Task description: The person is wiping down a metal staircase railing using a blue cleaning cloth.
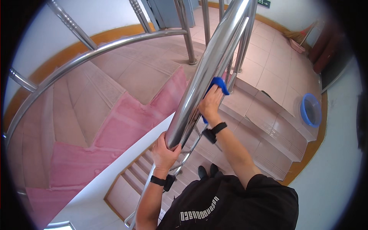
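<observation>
A thick polished metal handrail (191,95) slants up and away through the middle of the view. My left hand (165,152) grips its near end, with the thumb and fingers wrapped around the tube. Further up, my right hand (211,105) presses a blue cloth (220,83) against the rail's right side. The cloth shows above the fingers and a little below the palm; the rest is hidden under the hand. Each wrist wears a black strap with a small dark device.
Tiled stairs (258,115) rise on the right to a landing, where a blue plastic basin (310,110) stands by the wall. A broom (299,36) and a pink dustpan (297,46) lean farther back. Left of the rail, steps with pink-painted sides (123,123) border an open stairwell.
</observation>
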Action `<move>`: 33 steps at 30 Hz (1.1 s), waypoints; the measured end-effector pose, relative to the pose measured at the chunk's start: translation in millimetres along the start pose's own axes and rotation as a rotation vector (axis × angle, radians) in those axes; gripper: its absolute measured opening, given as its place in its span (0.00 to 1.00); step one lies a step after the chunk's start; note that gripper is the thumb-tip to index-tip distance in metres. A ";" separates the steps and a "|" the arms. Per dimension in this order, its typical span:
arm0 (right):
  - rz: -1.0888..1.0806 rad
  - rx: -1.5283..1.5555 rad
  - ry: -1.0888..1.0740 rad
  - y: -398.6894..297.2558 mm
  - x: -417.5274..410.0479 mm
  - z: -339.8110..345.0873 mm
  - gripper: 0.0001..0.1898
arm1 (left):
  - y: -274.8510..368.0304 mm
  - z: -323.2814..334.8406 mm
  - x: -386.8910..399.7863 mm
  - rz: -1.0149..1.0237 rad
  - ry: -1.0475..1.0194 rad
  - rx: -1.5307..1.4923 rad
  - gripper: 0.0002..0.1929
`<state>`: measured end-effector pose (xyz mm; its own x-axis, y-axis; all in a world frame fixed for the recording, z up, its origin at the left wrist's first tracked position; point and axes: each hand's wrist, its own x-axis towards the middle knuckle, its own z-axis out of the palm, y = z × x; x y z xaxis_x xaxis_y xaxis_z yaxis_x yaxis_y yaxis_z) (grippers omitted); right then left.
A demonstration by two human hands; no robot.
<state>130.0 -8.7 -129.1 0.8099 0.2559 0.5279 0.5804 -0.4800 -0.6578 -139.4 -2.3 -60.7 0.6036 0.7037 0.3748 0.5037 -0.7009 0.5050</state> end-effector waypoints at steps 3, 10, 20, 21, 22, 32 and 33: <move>-0.007 -0.046 0.050 5.2 59.0 -5.5 0.35 | -0.9 -0.1 0.5 -0.006 -0.012 -0.021 0.32; 0.015 -0.154 0.103 19.9 172.4 -18.6 0.30 | -1.1 0.5 2.0 -0.003 -0.015 -0.040 0.32; 0.224 0.022 -0.007 26.4 253.1 -40.5 0.35 | -0.8 3.1 2.3 0.009 -0.013 -0.023 0.33; 0.230 0.021 -0.003 29.1 259.5 -41.0 0.35 | -1.8 3.9 2.5 0.011 -0.011 -0.012 0.33; 0.234 0.065 -0.008 33.1 264.6 -40.8 0.34 | -2.7 4.4 2.1 0.021 -0.002 -0.012 0.33; 0.229 0.986 0.083 88.1 272.7 -5.0 0.20 | -7.7 7.1 -0.2 0.023 -0.029 0.064 0.35; 0.191 1.007 0.086 91.1 269.4 -2.9 0.20 | -7.5 7.2 -0.3 0.030 -0.038 0.075 0.35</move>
<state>400.8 14.1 -45.2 0.9105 0.1690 0.3774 0.2765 0.4299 -0.8595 -138.9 1.9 -70.2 0.6411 0.6787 0.3583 0.5294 -0.7291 0.4339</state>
